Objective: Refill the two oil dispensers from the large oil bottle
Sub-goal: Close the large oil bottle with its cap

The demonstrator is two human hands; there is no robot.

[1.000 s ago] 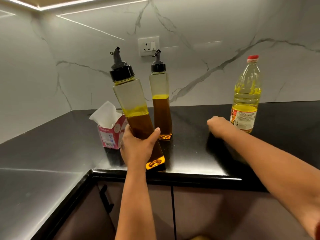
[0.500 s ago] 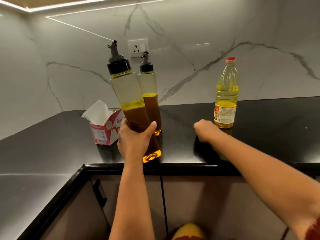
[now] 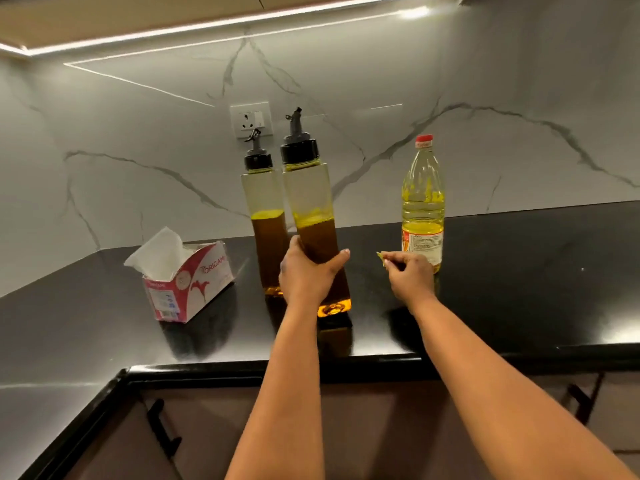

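On black counter | left hand (image 3: 304, 277) clamped on near dispenser (image 3: 313, 216) | right hand (image 3: 410, 275) pinched together

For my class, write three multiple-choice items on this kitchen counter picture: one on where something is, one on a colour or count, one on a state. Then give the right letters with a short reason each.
1. Where is the tissue box?
A. left of both dispensers
B. behind the large oil bottle
C. in the right hand

2. What colour is the cap of the large oil bottle?
A. black
B. red
C. green

3. What state is the nearer oil dispenser in?
A. lying on its side
B. uncapped
C. gripped by the left hand

Answers:
1 A, it sits on the counter left of them.
2 B, the cap is red.
3 C, fingers wrap its lower body, black spout cap on.
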